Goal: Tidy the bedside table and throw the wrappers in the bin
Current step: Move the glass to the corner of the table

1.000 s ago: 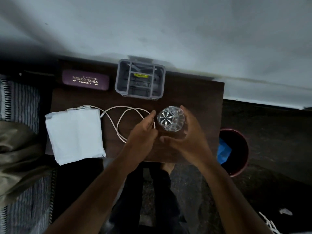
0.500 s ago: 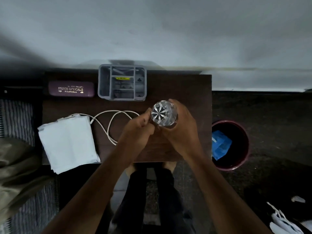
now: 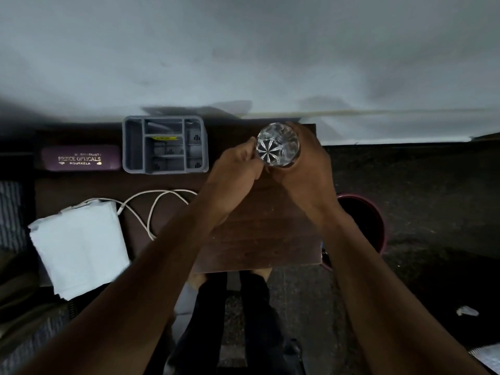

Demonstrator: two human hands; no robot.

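A clear cut-glass tumbler [image 3: 278,145] is at the far right corner of the dark wooden bedside table [image 3: 259,239]. My right hand [image 3: 305,169] wraps around its right side. My left hand [image 3: 235,169] pinches its left rim with the fingertips. A grey compartment organiser [image 3: 164,144] stands at the back of the table, a purple spectacle case [image 3: 80,158] left of it. A folded white cloth [image 3: 81,244] lies at the front left, with a white cable [image 3: 151,209] looping beside it. The dark red bin [image 3: 365,220] stands on the floor right of the table, partly hidden by my right forearm.
A white wall runs along the back of the table. Striped bedding [image 3: 10,212] and an olive cloth [image 3: 19,307] lie at the left. My legs and feet show below the table's front edge. A small scrap [image 3: 466,311] lies on the dark floor at the right.
Both hands have carried the tumbler from the table's middle toward the far right corner. The view has shifted, and my right forearm now hides the blue item in the bin.
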